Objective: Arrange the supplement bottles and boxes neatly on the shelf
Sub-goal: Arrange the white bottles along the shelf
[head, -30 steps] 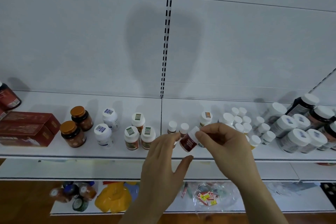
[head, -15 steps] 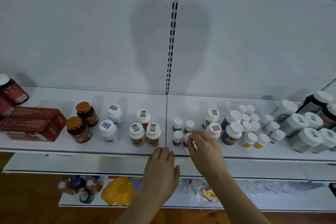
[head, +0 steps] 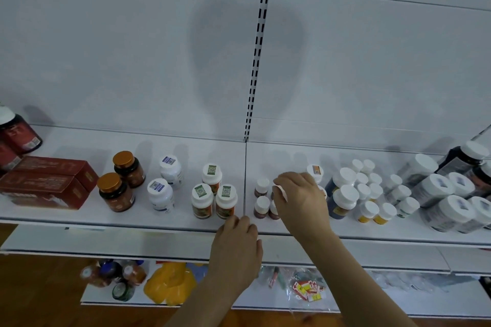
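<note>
On the white shelf [head: 132, 220] stand rows of supplement bottles. Just right of the shelf joint is a cluster of small brown bottles with white caps [head: 261, 206]. My right hand [head: 301, 200] reaches over this cluster and its fingertips pinch the white cap of one small brown bottle [head: 281, 190], which stands in the back row. My left hand [head: 236, 244] hovers at the shelf's front edge, fingers loosely curled, holding nothing. Left of the joint stand green-labelled white-capped bottles [head: 202, 200], plain white bottles [head: 160, 195], orange-capped brown jars [head: 115, 192] and red boxes [head: 45, 186].
To the right crowd blue-and-yellow bottles [head: 341, 200], several small white bottles [head: 368, 188] and large grey bottles [head: 438, 188]. A dark red jar [head: 18, 133] stands far left. A lower shelf holds a yellow bag [head: 170, 283] and loose bottles [head: 114, 273].
My right hand carried the small brown bottle from in front of the shelf down into the cluster and now holds its cap there. My left hand dropped to the shelf's front edge.
</note>
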`<state>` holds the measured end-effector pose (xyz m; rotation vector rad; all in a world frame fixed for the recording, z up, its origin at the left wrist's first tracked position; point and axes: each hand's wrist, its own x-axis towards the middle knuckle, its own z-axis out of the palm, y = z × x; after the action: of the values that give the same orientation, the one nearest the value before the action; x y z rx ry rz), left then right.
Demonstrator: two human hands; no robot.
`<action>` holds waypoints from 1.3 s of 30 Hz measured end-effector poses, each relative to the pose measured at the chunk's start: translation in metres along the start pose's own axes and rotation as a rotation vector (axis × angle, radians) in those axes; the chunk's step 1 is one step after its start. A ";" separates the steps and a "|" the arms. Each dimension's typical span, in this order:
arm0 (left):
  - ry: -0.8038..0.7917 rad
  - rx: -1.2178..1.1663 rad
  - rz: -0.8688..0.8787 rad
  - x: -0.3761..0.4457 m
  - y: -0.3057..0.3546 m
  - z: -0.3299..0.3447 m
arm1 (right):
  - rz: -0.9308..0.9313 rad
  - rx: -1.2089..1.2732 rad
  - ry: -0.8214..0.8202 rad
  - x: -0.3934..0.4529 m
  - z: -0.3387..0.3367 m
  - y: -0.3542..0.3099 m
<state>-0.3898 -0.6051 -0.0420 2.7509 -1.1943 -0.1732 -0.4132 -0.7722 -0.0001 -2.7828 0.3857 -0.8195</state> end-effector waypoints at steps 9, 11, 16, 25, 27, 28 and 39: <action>0.016 -0.072 -0.006 0.000 -0.003 0.007 | 0.115 -0.016 -0.481 0.050 0.015 -0.001; 0.020 -0.072 -0.008 0.000 -0.003 0.009 | 0.151 -0.025 -0.543 0.053 0.017 -0.001; 0.067 -0.093 -0.010 -0.001 -0.004 0.010 | 0.174 -0.044 -0.552 0.053 0.019 -0.002; 0.091 -0.097 -0.024 -0.004 -0.002 -0.002 | -0.006 0.109 -0.135 0.039 -0.008 -0.011; 0.086 -0.144 -0.032 -0.006 -0.002 -0.003 | -0.014 0.158 -0.034 0.034 -0.022 -0.014; 0.099 -0.196 -0.045 -0.007 -0.001 -0.005 | 0.001 0.189 -0.003 0.031 -0.030 -0.016; 0.568 -1.232 -0.334 -0.019 0.045 -0.099 | 0.432 0.719 0.138 -0.012 -0.094 -0.059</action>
<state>-0.4190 -0.6138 0.0638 1.6631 -0.2544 -0.0919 -0.4641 -0.7253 0.0868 -1.8996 0.5561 -0.8309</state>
